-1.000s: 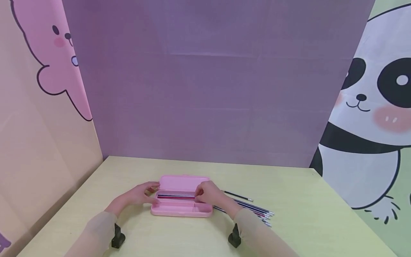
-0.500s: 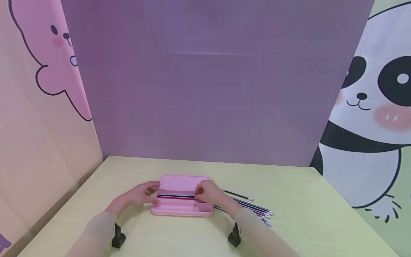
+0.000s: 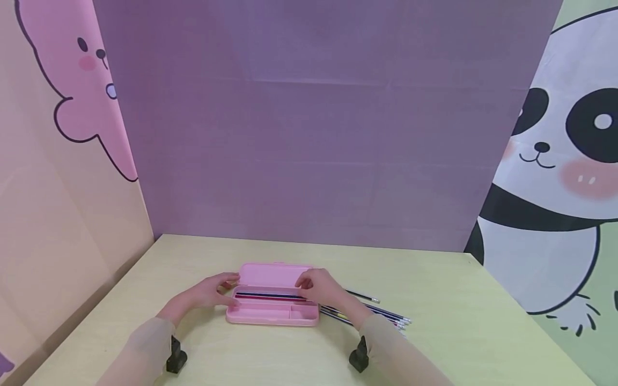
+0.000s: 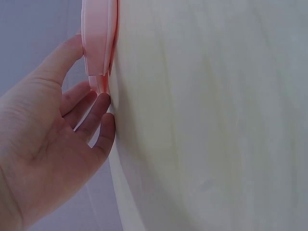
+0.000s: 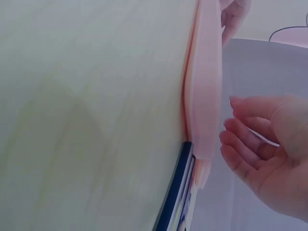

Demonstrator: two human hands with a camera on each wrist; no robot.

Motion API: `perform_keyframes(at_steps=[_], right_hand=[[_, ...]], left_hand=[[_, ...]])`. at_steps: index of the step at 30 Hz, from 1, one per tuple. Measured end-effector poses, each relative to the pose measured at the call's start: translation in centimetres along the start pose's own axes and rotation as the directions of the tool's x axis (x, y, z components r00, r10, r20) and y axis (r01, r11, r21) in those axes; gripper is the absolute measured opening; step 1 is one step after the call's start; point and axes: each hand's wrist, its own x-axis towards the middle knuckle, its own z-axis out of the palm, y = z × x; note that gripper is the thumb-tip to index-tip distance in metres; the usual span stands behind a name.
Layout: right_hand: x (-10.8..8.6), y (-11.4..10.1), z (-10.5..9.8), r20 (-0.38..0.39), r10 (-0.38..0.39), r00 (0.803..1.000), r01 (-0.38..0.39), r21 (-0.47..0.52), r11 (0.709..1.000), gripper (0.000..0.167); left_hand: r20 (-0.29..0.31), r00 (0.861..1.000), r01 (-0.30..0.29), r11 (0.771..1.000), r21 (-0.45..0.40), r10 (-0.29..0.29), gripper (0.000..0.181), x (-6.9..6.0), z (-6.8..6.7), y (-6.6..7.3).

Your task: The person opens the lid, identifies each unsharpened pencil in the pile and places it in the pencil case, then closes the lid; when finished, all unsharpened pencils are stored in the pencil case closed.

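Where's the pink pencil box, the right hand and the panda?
Pink pencil box (image 3: 260,312): head view, bare near compartment.
Right hand (image 3: 326,288): head view, back of it.
Panda (image 3: 539,185): head view, white chin.

Across the lower part of the head view, we see a pale yellow table (image 3: 203,257) with faint grain. Behind it, a purple backdrop (image 3: 314,123) with light horizontal creases fills the upper centre. At the upper left, a pink cartoon animal (image 3: 79,80), outlined in black, decorates a peach wall (image 3: 58,214). Along the right edge, we find a large black-and-white cartoon panda (image 3: 555,187) on a pale green wall (image 3: 610,257). A small purple shape (image 3: 5,364) shows at the lower left.
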Motion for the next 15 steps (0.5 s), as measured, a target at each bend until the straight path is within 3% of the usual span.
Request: perform_keyframes(at_steps=[8, 15], right_hand=[[-1.1, 0.4, -1.0, 0.017, -0.048, 0.999, 0.048, 0.047, 0.998, 0.015], [-2.3, 1.0, -2.2, -0.001, -0.034, 0.999, 0.034, 0.058, 0.998, 0.017]], left_hand=[[0.001, 1.0, -0.012, 1.0, 0.004, 0.012, 0.075, -0.2, 0.0, 0.3], [-0.004, 1.0, -0.019, 1.0, 0.015, 0.02, 0.075, -0.1, 0.0, 0.2]])
